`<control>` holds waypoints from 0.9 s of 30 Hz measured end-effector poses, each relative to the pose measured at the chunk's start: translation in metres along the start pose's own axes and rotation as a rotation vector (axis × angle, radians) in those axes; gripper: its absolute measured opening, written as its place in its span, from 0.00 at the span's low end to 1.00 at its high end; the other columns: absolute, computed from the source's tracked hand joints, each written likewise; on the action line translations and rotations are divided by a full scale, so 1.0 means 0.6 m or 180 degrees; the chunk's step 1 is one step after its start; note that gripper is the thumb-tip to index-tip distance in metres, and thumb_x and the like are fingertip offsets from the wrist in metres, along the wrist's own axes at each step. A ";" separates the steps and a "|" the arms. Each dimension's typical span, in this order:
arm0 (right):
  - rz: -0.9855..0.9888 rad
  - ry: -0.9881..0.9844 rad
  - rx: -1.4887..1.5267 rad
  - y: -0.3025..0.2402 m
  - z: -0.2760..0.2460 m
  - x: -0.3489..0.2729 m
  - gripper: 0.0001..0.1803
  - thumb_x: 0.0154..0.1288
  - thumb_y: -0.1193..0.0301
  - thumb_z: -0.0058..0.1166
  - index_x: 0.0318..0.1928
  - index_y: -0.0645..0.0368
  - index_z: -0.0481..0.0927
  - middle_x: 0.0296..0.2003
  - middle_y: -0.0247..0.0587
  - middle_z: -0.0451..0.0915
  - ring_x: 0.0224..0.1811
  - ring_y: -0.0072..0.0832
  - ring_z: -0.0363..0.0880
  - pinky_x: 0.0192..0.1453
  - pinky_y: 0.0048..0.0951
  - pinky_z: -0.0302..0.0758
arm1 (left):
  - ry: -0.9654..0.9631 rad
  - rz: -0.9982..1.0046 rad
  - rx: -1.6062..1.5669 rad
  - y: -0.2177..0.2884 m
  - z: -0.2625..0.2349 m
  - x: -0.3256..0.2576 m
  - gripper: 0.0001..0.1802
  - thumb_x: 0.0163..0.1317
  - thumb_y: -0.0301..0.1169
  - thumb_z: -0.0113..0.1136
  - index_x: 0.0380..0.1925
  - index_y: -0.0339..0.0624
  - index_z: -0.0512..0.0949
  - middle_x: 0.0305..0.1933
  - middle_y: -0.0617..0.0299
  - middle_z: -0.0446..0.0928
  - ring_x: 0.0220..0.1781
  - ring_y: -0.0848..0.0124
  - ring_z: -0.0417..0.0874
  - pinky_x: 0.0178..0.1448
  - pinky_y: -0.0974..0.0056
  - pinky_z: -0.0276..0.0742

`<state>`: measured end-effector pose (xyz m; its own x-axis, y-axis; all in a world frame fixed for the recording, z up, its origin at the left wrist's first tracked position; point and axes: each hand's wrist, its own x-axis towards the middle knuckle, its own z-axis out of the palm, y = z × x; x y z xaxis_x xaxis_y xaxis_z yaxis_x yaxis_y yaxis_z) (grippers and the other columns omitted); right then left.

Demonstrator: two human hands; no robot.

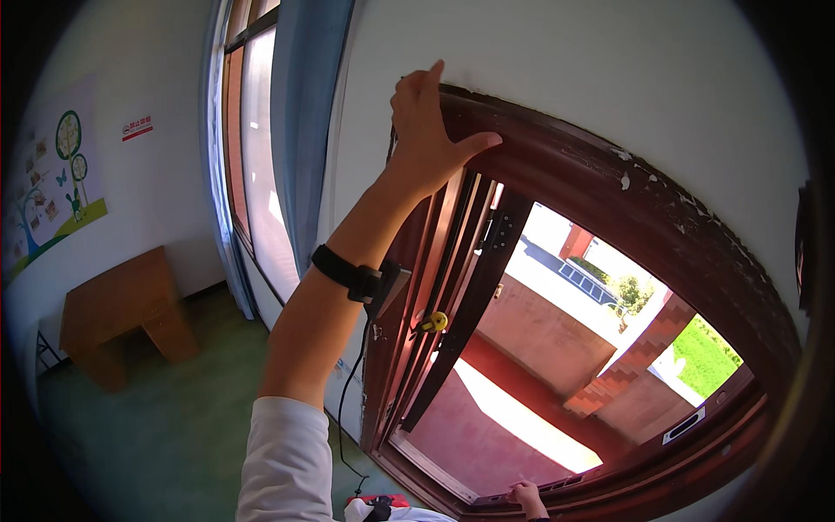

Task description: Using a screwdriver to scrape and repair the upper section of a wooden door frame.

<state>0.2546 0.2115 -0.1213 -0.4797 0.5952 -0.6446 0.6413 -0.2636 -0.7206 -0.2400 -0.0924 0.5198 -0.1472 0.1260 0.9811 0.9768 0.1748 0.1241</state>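
Note:
My left hand is raised to the upper corner of a dark red door frame. Its thumb is spread from the fingers, which rest on the frame's edge, and no object shows in it. A black strap circles that wrist, with a device on its far side. Lower down, a small yellow and black object, much like a tape measure, is at the frame's left side. My right hand appears small at the bottom, beside the frame's lower part, its fingers partly extended. Whether it touches the frame I cannot tell.
Through the doorway lie a reddish floor, a low wall and grass. A brown desk stands at left on green flooring. Blue curtains hang by a window. A black cable trails down below my left arm.

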 end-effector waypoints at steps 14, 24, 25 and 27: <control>-0.0039 0.0352 -0.0107 0.069 0.055 0.002 0.09 0.65 0.81 0.43 0.36 0.69 0.79 0.24 0.46 0.81 0.25 0.34 0.83 0.29 0.34 0.83 | 0.0672 0.0097 -0.0100 -0.025 0.061 0.051 0.56 0.63 0.52 0.63 0.73 0.32 0.38 0.73 0.36 0.40 0.76 0.43 0.43 0.76 0.42 0.48; -0.2502 0.0650 -0.0724 -0.286 0.107 -0.134 0.07 0.65 0.82 0.48 0.39 0.67 0.80 0.25 0.42 0.82 0.28 0.26 0.83 0.34 0.26 0.78 | 0.0430 0.0229 -0.0728 -0.031 0.045 0.033 0.50 0.62 0.52 0.63 0.72 0.36 0.49 0.73 0.37 0.45 0.78 0.40 0.40 0.75 0.38 0.44; -0.2701 0.0679 -0.0724 -0.331 0.104 -0.172 0.07 0.65 0.84 0.47 0.38 0.67 0.79 0.25 0.39 0.81 0.28 0.25 0.82 0.33 0.24 0.77 | 0.0451 0.0322 -0.0494 -0.029 0.048 0.031 0.50 0.61 0.52 0.64 0.72 0.36 0.49 0.74 0.38 0.46 0.78 0.41 0.40 0.75 0.38 0.44; -0.3081 0.0990 -0.1138 -0.413 0.096 -0.249 0.07 0.65 0.84 0.49 0.38 0.65 0.79 0.26 0.40 0.81 0.29 0.25 0.82 0.34 0.25 0.76 | 0.0575 0.0380 -0.0394 -0.027 0.050 0.035 0.44 0.65 0.46 0.62 0.71 0.39 0.52 0.71 0.42 0.50 0.74 0.48 0.51 0.75 0.46 0.53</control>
<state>0.1329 0.1443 0.1388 -0.7364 0.6119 0.2887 0.2330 0.6300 -0.7408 -0.2635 -0.0634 0.5338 -0.0103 -0.0399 0.9991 0.9988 0.0469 0.0122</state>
